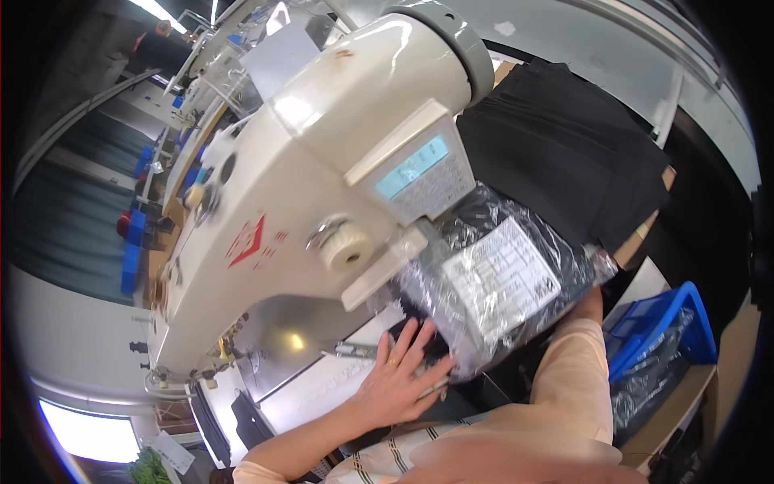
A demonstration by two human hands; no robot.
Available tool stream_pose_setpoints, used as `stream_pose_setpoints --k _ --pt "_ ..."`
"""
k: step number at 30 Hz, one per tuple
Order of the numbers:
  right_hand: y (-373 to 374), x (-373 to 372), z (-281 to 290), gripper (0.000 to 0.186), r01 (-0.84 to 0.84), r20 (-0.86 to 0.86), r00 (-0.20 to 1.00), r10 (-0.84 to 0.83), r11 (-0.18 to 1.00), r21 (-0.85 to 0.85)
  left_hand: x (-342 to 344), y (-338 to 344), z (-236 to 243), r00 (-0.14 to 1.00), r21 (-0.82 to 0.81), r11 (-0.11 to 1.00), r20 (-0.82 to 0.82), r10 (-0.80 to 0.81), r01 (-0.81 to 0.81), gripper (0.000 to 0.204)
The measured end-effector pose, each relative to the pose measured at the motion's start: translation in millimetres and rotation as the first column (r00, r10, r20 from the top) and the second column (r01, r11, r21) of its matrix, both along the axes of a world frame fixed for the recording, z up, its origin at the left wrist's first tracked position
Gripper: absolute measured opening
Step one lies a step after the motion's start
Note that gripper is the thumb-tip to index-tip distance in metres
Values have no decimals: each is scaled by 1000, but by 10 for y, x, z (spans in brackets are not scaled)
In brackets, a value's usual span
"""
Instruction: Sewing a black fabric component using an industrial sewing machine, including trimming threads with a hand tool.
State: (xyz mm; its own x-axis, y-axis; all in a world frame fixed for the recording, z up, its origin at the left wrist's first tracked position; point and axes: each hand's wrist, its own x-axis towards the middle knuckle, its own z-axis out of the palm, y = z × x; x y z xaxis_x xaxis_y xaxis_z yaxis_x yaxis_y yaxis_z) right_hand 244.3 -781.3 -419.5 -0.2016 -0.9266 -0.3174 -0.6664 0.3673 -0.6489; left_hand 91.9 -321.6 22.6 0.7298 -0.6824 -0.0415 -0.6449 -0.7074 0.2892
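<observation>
we have the plastic bag (550, 235) just right of the sewing machine (274, 210), label (501, 281) facing us. left grip (409, 373): fingers spread at the bag's near left edge, no pinch that we can see. right grip (594, 297): mostly hidden at the bag's right edge, can't tell if it's spread or pinching. the plastic looks slippery and floppy, so we'd support both sides and keep it level. we should also keep its left edge clear of the pale knob (348, 248) and not drag the black cloth (564, 145) on the far side.
</observation>
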Motion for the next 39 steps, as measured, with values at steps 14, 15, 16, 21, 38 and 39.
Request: stream_pose_setpoints --k 14,15,16,21,38,39 --pt "1704 -524 1714 27 -326 228 904 363 927 -184 -210 16 -106 940 -173 984 331 87 -30 75" --pt "1831 -645 1785 26 -367 212 892 398 914 -174 -282 56 -103 940 -180 983 326 96 -37 75" --pt "1966 -742 1853 26 -406 191 884 428 903 -142 -350 107 -94 939 -210 976 319 131 -65 75" --pt "2361 -1186 2234 22 -604 162 745 647 757 -249 -696 448 -45 945 -322 931 214 248 -172 62" --pt "2575 -3332 5014 14 -820 -400 -412 819 -524 -229 -1334 770 34 937 -648 685 -309 163 -333 32" --pt "2585 -3403 5190 14 -794 -345 -471 812 -561 -235 -1383 762 72 947 -681 663 -285 151 -311 32"
